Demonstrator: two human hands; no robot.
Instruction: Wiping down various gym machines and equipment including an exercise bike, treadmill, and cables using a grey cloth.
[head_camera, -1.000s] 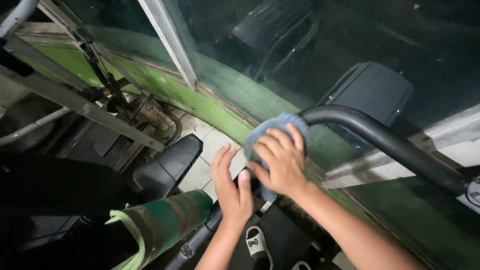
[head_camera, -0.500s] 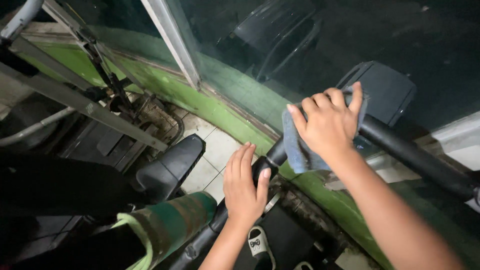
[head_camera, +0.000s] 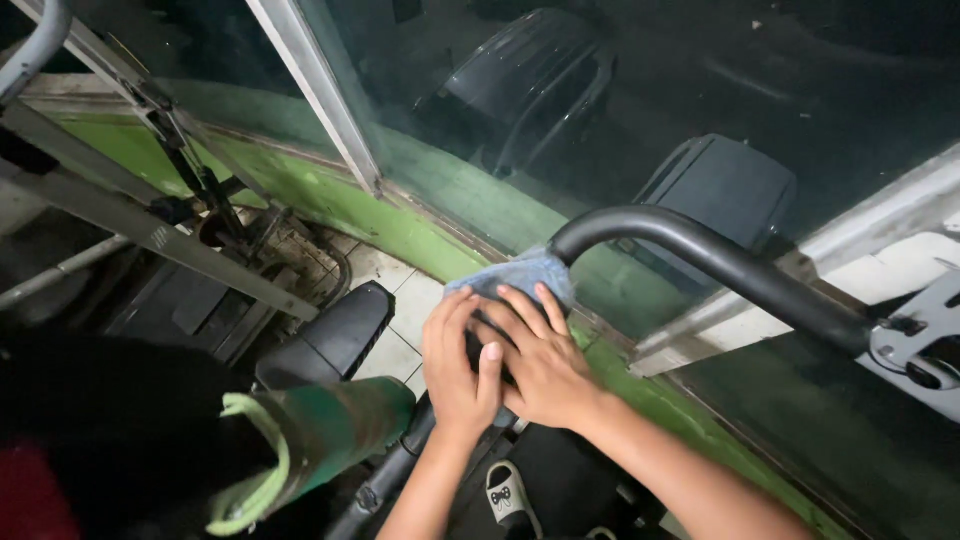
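A curved black handlebar (head_camera: 700, 255) of an exercise machine runs from the right edge down toward the middle. My right hand (head_camera: 535, 355) presses a blue-grey cloth (head_camera: 520, 275) around the bar's lower end. Beside it, my left hand (head_camera: 458, 360) lies with fingers spread on the same lower part of the bar, touching my right hand. The bar's lowest section is hidden under both hands.
A green padded roller (head_camera: 310, 435) juts in at lower left. A black pad (head_camera: 330, 335) sits beyond it. A dirty window with a metal frame (head_camera: 315, 95) and green sill (head_camera: 430, 225) fills the background. Metal machine bars (head_camera: 150, 235) cross the left. A sandal (head_camera: 508, 495) lies below.
My right hand has slid the cloth back down the handlebar from its upper curve to the lower end, beside my left hand, which has stayed on the bar.
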